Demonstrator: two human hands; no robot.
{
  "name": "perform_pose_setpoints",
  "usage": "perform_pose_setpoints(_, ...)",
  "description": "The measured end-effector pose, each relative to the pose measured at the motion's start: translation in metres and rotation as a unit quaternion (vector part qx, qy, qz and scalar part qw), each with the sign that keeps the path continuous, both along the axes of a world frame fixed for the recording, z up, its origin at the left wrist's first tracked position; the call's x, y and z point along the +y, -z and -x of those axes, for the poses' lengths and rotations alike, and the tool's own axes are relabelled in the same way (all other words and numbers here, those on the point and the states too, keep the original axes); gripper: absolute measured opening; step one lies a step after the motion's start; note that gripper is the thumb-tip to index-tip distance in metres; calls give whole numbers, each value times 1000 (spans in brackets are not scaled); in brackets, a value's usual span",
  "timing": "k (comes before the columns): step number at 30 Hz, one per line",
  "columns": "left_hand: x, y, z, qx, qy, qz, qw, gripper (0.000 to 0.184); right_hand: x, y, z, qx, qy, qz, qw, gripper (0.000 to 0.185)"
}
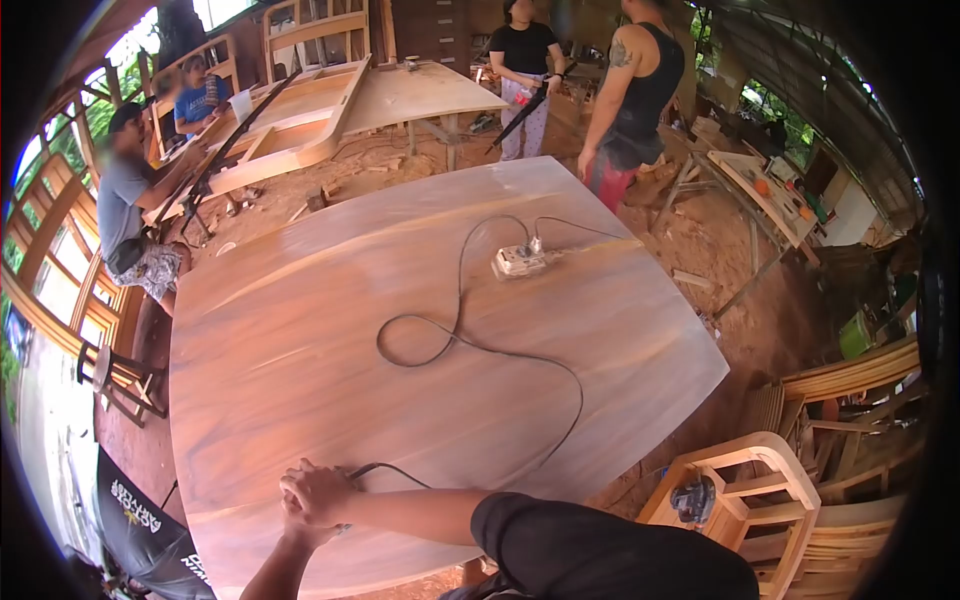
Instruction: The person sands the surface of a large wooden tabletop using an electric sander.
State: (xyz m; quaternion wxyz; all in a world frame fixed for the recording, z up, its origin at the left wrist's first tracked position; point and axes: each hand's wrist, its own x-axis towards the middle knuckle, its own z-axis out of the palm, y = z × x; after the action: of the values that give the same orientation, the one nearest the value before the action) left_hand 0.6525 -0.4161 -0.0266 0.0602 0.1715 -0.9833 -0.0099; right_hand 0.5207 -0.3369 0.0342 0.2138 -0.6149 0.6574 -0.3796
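Note:
My left hand [302,515] and my right hand [328,491] are together above the near left part of a large wooden panel [400,300]. Their fingers are closed and overlap, the right reaching across from a dark sleeve. A black cord [392,467] comes out beside the right hand. Whatever the hands grip is hidden beneath them. That cord runs in a loop over the panel up to a white extension outlet [520,260], where plugs are inserted.
A power tool [692,498] rests on a wooden frame [765,450] at lower right. Two people stand beyond the panel; others sit at left by a long frame [320,150]. A stool [120,380] stands left, a workbench [765,200] far right.

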Motion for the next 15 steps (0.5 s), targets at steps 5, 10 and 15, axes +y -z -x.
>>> perform_pose_setpoints(5,55,-8,84,51,25,-70,996,71,56,-2,68,2,29,-9,1000,23)
perform_pose_setpoints(10,110,-14,157,83,45,-134,986,66,105,11,131,6,33,15,999,26)
perform_pose_setpoints(15,160,-13,216,101,62,-180,977,61,155,15,191,22,53,5,998,27)
